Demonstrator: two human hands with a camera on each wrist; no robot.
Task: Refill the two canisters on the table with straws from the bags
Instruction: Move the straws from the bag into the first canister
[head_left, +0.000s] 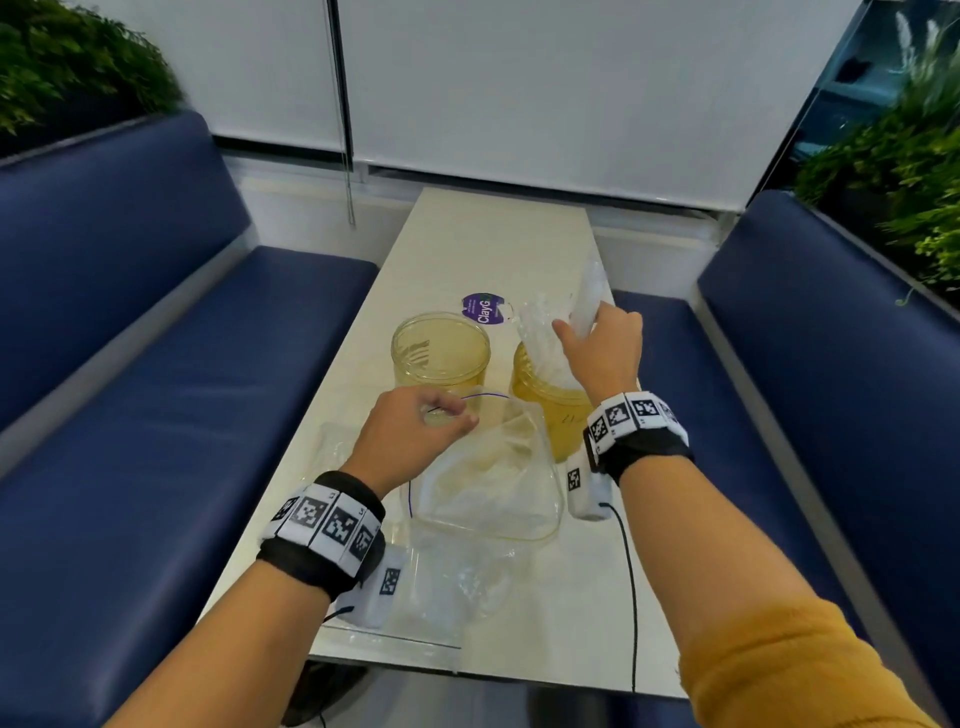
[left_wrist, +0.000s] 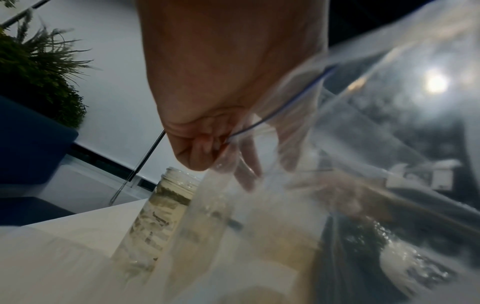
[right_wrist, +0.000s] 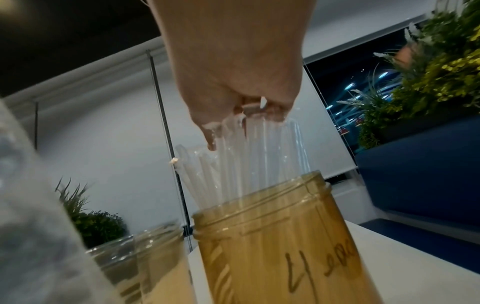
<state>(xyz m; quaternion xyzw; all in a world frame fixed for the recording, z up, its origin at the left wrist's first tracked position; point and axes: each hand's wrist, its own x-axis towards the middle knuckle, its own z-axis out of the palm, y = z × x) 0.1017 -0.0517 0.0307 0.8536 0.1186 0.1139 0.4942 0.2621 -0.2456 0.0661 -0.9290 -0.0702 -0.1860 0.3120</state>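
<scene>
Right hand (head_left: 602, 348) grips bundle of clear plastic straws (right_wrist: 249, 160), lower ends inside right amber plastic canister (right_wrist: 280, 236) on white desk (head_left: 488, 244). Left hand (head_left: 410, 431) pinches rim of clear zip bag (head_left: 488, 478) near left canister (head_left: 440, 353).

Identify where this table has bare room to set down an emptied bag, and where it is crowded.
Bare: the far end of the table, beyond the purple sticker. Crowded: the middle and near end, where both canisters, the bags and both hands sit.
</scene>
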